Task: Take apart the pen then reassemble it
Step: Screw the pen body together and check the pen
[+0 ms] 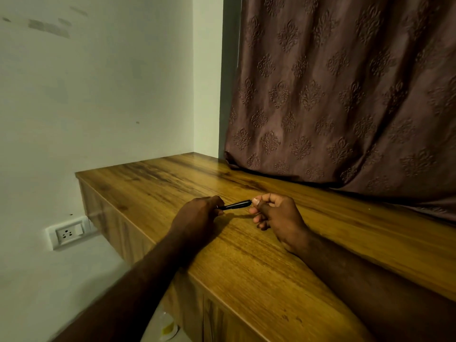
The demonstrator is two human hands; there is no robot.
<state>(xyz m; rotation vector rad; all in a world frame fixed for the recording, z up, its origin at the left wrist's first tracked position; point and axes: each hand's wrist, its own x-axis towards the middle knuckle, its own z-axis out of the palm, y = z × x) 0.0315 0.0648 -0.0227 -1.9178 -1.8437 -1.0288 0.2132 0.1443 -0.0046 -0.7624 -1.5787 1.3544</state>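
A short black pen is held level just above the wooden counter, between both hands. My left hand is closed around the pen's left end, which is hidden in the fist. My right hand pinches the pen's right tip between thumb and fingers. Only the middle stretch of the pen's dark barrel shows, and I cannot tell whether any part has come loose.
A brown patterned curtain hangs down onto the back of the counter at the right. The counter's left edge drops off to a white wall with a socket plate. A pale round container sits on the floor below.
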